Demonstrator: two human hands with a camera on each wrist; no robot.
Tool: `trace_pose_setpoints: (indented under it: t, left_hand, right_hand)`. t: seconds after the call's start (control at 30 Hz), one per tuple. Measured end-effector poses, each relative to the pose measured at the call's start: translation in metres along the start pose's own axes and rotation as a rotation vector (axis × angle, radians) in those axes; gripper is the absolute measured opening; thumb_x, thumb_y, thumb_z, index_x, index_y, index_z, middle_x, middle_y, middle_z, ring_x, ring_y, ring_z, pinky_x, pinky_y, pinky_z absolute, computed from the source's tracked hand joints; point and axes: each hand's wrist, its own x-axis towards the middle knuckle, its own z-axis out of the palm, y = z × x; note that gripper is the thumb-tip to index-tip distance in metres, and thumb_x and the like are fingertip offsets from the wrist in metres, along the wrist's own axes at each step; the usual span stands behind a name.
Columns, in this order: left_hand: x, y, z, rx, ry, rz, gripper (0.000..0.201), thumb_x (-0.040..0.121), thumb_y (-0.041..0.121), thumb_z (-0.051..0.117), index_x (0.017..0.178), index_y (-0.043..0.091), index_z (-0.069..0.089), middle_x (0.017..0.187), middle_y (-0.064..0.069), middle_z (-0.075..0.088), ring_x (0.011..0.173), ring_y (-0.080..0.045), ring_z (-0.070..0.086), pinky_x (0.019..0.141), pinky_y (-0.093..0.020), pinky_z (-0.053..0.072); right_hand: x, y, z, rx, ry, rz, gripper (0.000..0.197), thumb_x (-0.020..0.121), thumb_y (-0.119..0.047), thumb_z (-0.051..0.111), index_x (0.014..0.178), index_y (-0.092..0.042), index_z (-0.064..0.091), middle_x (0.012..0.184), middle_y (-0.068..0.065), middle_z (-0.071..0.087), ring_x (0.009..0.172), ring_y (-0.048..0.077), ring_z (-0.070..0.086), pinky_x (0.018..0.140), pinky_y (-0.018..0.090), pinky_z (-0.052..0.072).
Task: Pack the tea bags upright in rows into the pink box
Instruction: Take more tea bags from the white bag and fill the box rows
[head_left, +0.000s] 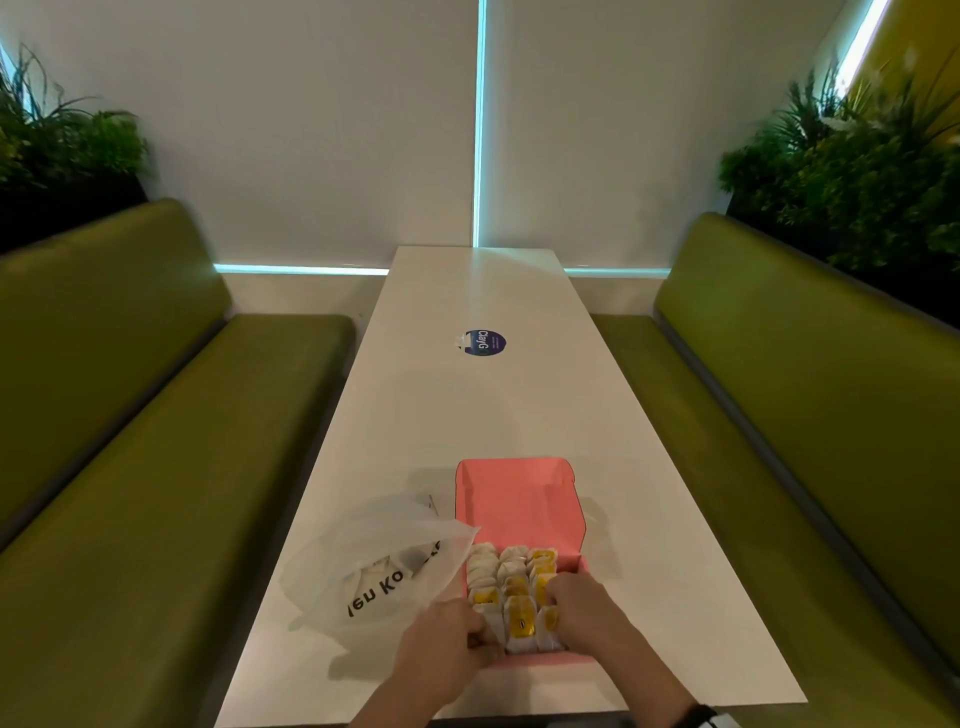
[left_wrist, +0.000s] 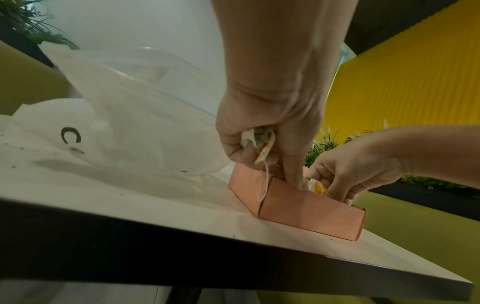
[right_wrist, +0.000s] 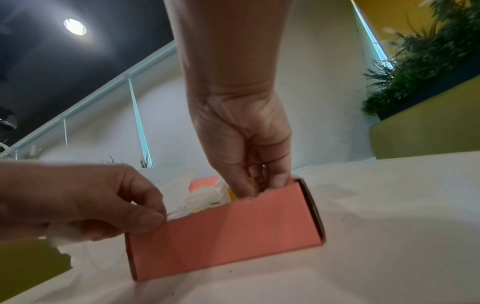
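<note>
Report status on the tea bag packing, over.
Left hand grips spare tea bag. Right hand fingers in pink box. Three rows standing. Plastic bag alongside.

Matt pink cardboard box (head_left: 519, 512), filmy translucent plastic bag (head_left: 384, 561), smooth white tabletop (head_left: 467, 415), soft paper tea bags (head_left: 511, 587).

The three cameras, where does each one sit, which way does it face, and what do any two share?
Head: above the table, looking forward and down at the pink box; both hands show.
Left wrist: low at the table edge, looking up the left hand, which grips a tea bag.
Right wrist: low before the box, looking up the right hand.
Shared: both wrist views show both hands and the box.
</note>
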Motion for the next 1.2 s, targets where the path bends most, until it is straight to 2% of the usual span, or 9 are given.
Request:
trace_pose_setpoints:
  t: [0.13, 0.23, 0.37, 0.5, 0.6, 0.77, 1.0, 1.1, 1.2]
  left_hand:
    - [0.001, -0.001, -0.001, -0.009, 0.002, 0.005, 0.016, 0.081, 0.037, 0.067, 0.093, 0.029, 0.074, 0.083, 0.015, 0.056, 0.082, 0.001, 0.047, 0.069, -0.013, 0.036]
    - [0.002, -0.001, -0.001, -0.012, -0.010, 0.009, 0.017, 0.081, 0.038, 0.067, 0.094, 0.030, 0.074, 0.081, 0.016, 0.053, 0.082, 0.001, 0.048, 0.068, -0.013, 0.035]
    - [0.003, -0.002, -0.001, 0.014, -0.021, 0.005, 0.017, 0.082, 0.037, 0.066, 0.094, 0.029, 0.074, 0.091, 0.011, 0.061, 0.086, -0.004, 0.054, 0.071, -0.017, 0.040]
    - [0.004, -0.003, 0.001, 0.039, -0.010, 0.002, 0.017, 0.082, 0.036, 0.065, 0.094, 0.026, 0.073, 0.091, 0.012, 0.057, 0.089, -0.008, 0.055, 0.071, -0.016, 0.038]
    - [0.003, -0.002, -0.001, 0.060, -0.017, 0.002, 0.019, 0.084, 0.036, 0.064, 0.098, 0.027, 0.072, 0.103, 0.009, 0.062, 0.095, -0.010, 0.057, 0.075, -0.018, 0.042]
    - [0.002, -0.001, -0.002, 0.016, -0.026, -0.002, 0.018, 0.082, 0.037, 0.066, 0.097, 0.031, 0.073, 0.097, 0.012, 0.061, 0.093, -0.008, 0.057, 0.078, -0.019, 0.045]
    - [0.001, 0.001, -0.006, 0.038, -0.035, 0.012, 0.017, 0.084, 0.034, 0.066, 0.097, 0.026, 0.073, 0.097, 0.010, 0.065, 0.082, -0.003, 0.052, 0.073, -0.012, 0.040]
    - [0.000, 0.006, -0.016, -0.101, 0.048, 0.034, 0.008, 0.085, 0.026, 0.064, 0.088, 0.025, 0.071, 0.087, 0.014, 0.064, 0.079, 0.000, 0.056, 0.076, -0.016, 0.045]
    - [-0.001, 0.013, -0.029, -0.470, 0.149, 0.018, 0.022, 0.088, 0.009, 0.057, 0.085, 0.028, 0.067, 0.086, 0.015, 0.063, 0.078, 0.001, 0.056, 0.074, -0.016, 0.044]
  right_hand:
    - [0.005, 0.002, 0.011, -0.106, 0.109, 0.039, 0.026, 0.094, -0.012, 0.036, 0.114, -0.009, 0.052, 0.108, 0.008, 0.056, 0.098, 0.022, 0.057, 0.076, 0.027, 0.042]
    - [0.003, -0.004, 0.014, 0.030, 0.202, 0.116, 0.042, 0.095, -0.012, 0.036, 0.136, -0.010, 0.030, 0.125, 0.009, 0.050, 0.109, 0.025, 0.056, 0.087, 0.029, 0.045]
    - [-0.004, -0.006, 0.011, 0.062, 0.284, 0.116, 0.039, 0.095, -0.009, 0.035, 0.133, -0.011, 0.029, 0.124, 0.008, 0.044, 0.089, 0.022, 0.053, 0.079, 0.029, 0.043]
    - [-0.003, -0.003, 0.007, -0.010, 0.176, 0.073, 0.031, 0.096, -0.010, 0.034, 0.122, -0.009, 0.050, 0.123, 0.010, 0.052, 0.103, 0.025, 0.059, 0.085, 0.030, 0.047]
    - [-0.004, -0.008, 0.007, -0.071, 0.050, 0.083, 0.029, 0.092, -0.007, 0.041, 0.115, -0.006, 0.060, 0.109, 0.009, 0.058, 0.100, 0.023, 0.059, 0.078, 0.027, 0.045]
    - [-0.006, -0.012, 0.008, -0.029, 0.071, 0.089, 0.031, 0.095, -0.014, 0.041, 0.123, -0.011, 0.053, 0.119, 0.008, 0.058, 0.109, 0.024, 0.058, 0.089, 0.030, 0.046]
    - [-0.015, -0.013, 0.002, -0.021, 0.133, 0.052, 0.030, 0.097, -0.018, 0.040, 0.122, -0.011, 0.054, 0.120, 0.008, 0.060, 0.108, 0.023, 0.060, 0.089, 0.029, 0.047]
    - [-0.023, -0.010, -0.007, -0.025, 0.176, -0.053, 0.022, 0.093, -0.020, 0.045, 0.106, -0.010, 0.060, 0.108, 0.008, 0.063, 0.099, 0.023, 0.062, 0.077, 0.029, 0.046]
    - [-0.031, -0.007, -0.009, -0.040, 0.043, -0.148, 0.026, 0.088, -0.034, 0.056, 0.097, -0.010, 0.061, 0.097, 0.009, 0.060, 0.086, 0.021, 0.054, 0.069, 0.027, 0.037]
